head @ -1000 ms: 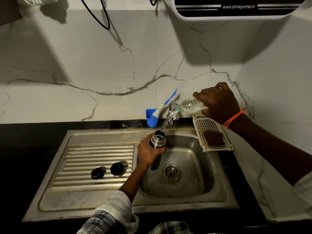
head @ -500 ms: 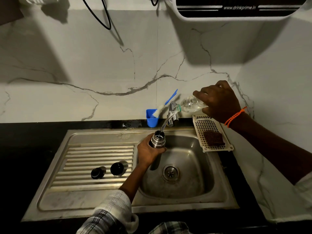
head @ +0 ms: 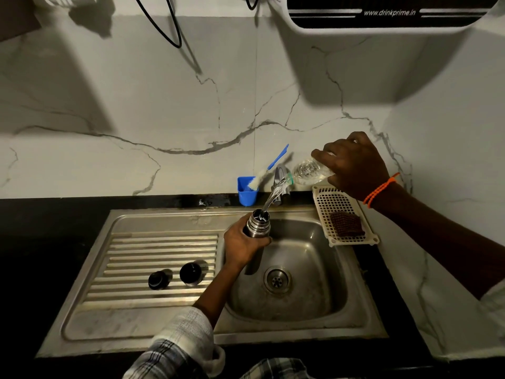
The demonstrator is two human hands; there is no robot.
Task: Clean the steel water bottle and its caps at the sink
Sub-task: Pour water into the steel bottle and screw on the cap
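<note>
Over the sink [head: 322, 330], steel bottle [head: 258, 224] in left-hand [head: 241, 246] grip, right hand [head: 355, 166] clutching plastic bottle [head: 310, 170].

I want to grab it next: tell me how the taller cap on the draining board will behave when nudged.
The taller cap looks rigid and probably light. It stands upright across the draining board ridges, so it may wobble. Tipped over, its round shape would likely roll along the grooves.

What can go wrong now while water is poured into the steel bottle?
The stream from the plastic bottle falls through open air into the steel bottle's narrow mouth, so a small tilt of the right hand may spill it. The left hand grips only the neck; wet steel might slip.
</note>
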